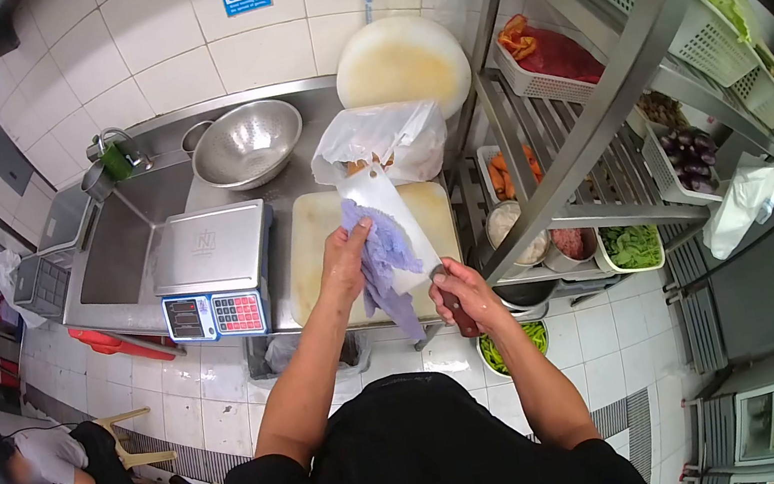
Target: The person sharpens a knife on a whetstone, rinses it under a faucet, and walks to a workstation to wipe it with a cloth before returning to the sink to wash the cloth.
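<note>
My right hand point(466, 292) is closed round the brown handle of a cleaver point(384, 196), whose broad blade points away from me. In my left hand point(342, 265) is a bunched purple cloth point(380, 248), which lies against the blade and hangs down below it. Both hands are above a worn, yellowish cutting board point(308, 254) on the steel counter. Just beyond the blade's tip sits a whitish plastic bag point(395, 134) with something brown partly showing at its opening.
A digital scale point(212, 254) stands left of the board, beside a sink point(121, 254). Behind are a steel colander point(248, 144) and a round board point(402, 67). On the right, a metal rack point(589, 109) holds vegetable baskets. A person point(68, 465) sits at lower left, handling greens.
</note>
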`<control>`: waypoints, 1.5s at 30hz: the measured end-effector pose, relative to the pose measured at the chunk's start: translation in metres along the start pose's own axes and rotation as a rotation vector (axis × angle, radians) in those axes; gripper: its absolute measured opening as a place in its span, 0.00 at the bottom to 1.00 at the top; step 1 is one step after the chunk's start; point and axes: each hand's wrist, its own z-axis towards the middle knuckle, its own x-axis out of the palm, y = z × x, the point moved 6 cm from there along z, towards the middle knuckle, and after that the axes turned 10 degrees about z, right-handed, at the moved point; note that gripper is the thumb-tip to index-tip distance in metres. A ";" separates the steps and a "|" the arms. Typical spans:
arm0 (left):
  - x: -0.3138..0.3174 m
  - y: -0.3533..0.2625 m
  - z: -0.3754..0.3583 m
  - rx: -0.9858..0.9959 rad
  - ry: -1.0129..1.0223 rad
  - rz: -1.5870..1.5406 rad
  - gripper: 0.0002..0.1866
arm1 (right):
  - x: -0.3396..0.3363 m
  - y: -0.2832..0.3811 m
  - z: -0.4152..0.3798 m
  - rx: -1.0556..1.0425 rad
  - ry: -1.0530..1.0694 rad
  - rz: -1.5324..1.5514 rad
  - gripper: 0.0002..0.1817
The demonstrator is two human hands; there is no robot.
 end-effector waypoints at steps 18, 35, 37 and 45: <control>0.120 -0.285 0.287 0.677 0.039 1.013 0.21 | -0.143 -0.056 -0.188 -0.047 -0.597 -0.107 0.10; -0.046 0.073 0.028 -0.487 0.595 0.767 0.28 | -0.128 -0.056 -0.147 0.044 -0.546 -0.207 0.13; -0.098 0.108 -0.058 -0.624 0.312 0.724 0.29 | -0.120 -0.052 -0.117 0.074 -0.535 -0.309 0.13; -0.284 0.198 -0.321 -0.841 -0.445 0.704 0.23 | -0.080 -0.038 0.024 -0.248 -0.230 -1.307 0.21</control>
